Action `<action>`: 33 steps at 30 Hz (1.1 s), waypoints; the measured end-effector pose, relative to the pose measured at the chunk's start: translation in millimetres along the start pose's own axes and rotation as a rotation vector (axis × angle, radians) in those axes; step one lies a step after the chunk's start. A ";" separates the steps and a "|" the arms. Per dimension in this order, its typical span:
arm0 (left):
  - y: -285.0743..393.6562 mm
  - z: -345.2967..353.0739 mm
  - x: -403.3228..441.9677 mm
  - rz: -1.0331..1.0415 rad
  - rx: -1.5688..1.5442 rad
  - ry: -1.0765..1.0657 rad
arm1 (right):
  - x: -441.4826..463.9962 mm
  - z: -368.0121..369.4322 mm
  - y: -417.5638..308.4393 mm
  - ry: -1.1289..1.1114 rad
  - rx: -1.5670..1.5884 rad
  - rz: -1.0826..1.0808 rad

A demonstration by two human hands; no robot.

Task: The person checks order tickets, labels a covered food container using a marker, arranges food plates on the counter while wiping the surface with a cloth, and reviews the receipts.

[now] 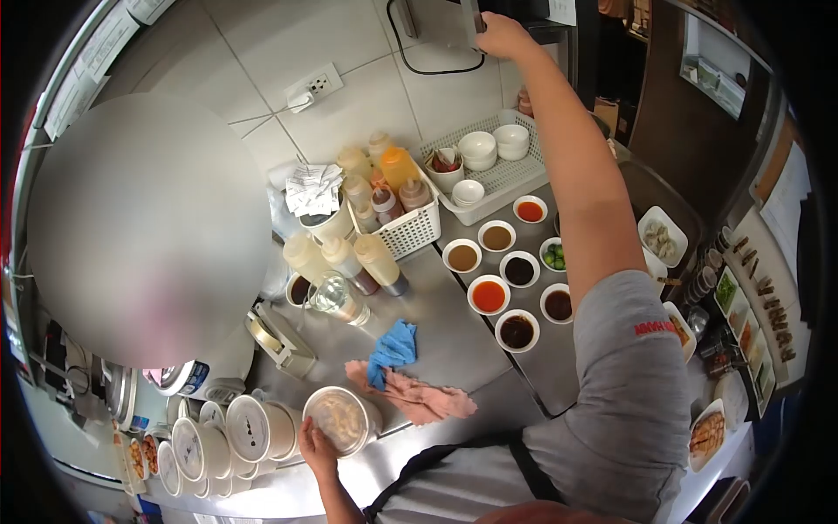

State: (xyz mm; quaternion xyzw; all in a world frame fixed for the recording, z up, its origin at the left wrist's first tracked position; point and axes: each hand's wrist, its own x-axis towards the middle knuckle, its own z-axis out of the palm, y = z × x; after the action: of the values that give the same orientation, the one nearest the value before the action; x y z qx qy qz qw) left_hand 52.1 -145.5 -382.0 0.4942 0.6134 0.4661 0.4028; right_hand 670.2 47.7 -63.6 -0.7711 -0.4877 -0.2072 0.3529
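At the front edge of the steel counter, my left hand (318, 447) holds a round white tub (342, 421) with a cloudy lid by its left side, pale food showing through. My right arm reaches up to the top of the view, where my right hand (504, 37) is closed on the grey edge or handle of an open door (472, 22). Just right of the tub lie a pink cloth (428, 397) and a blue cloth (393, 349). Small bowls of sauce, one with red sauce (488, 296), stand beneath my right arm.
Squeeze bottles fill a white basket (410, 229); more bottles and a glass jug (336, 297) stand before it. White bowls sit in a grey rack (506, 188). A tape dispenser (284, 345) and several lidded tubs (253, 428) are at left. Food trays (661, 236) line the right.
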 end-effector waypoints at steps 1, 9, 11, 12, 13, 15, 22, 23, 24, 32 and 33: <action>-12.0 -2.4 4.2 0.033 0.002 0.025 | -5.9 -5.8 0.2 -0.025 0.001 -0.046; 15.6 9.5 -6.6 0.011 0.112 0.102 | -25.2 -13.1 31.7 0.450 0.402 -0.009; 5.1 7.7 -5.1 0.226 0.220 0.187 | -63.1 -51.9 31.5 0.674 0.395 -0.051; 11.6 6.3 -5.2 0.357 0.341 0.281 | -85.8 -64.2 26.8 0.743 0.521 -0.051; 24.2 6.9 -6.6 0.469 0.473 0.382 | -110.4 -76.0 18.5 0.711 0.501 -0.031; 67.4 21.9 -14.0 0.540 0.402 0.311 | -160.4 -80.3 -16.9 0.484 0.799 -0.025; 163.1 68.2 -70.0 0.824 0.302 -0.270 | -333.1 -46.8 -144.3 -0.637 1.362 -0.160; 155.7 64.3 -71.8 0.705 0.309 -0.344 | -346.5 -41.2 -156.3 -0.671 1.466 -0.063; 144.2 61.2 -73.4 0.587 0.310 -0.425 | -360.7 -36.5 -165.5 -0.698 1.560 0.043; 97.6 24.3 -83.9 0.349 -0.039 -0.684 | -464.2 -17.0 -232.2 -1.096 1.613 0.062; 109.6 11.0 -83.3 0.251 -0.141 -0.768 | -462.8 -19.0 -240.9 -1.046 1.678 0.148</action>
State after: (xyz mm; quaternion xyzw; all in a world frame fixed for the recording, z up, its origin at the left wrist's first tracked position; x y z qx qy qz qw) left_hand 103.5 -217.0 -275.6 0.6745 0.3199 0.3342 0.5753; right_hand 251.4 -180.7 -275.8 -0.2941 -0.5215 0.5943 0.5370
